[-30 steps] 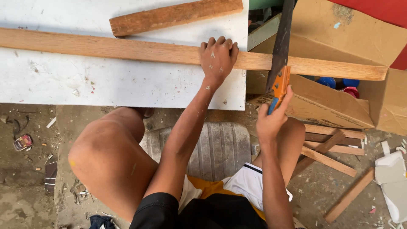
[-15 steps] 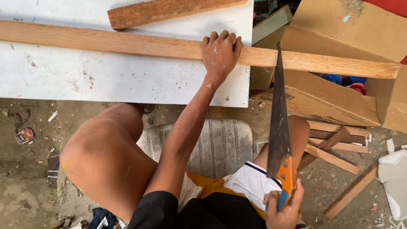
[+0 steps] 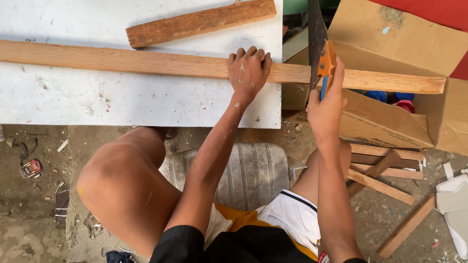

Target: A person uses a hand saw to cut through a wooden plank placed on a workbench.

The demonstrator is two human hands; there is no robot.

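Left hand (image 3: 248, 73) pins the long wooden plank (image 3: 146, 62) — right hand (image 3: 325, 109) grips the orange-handled saw (image 3: 319, 44).

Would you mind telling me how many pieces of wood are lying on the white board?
2: the long strip running across it under the left hand, and a shorter block lying beyond it.
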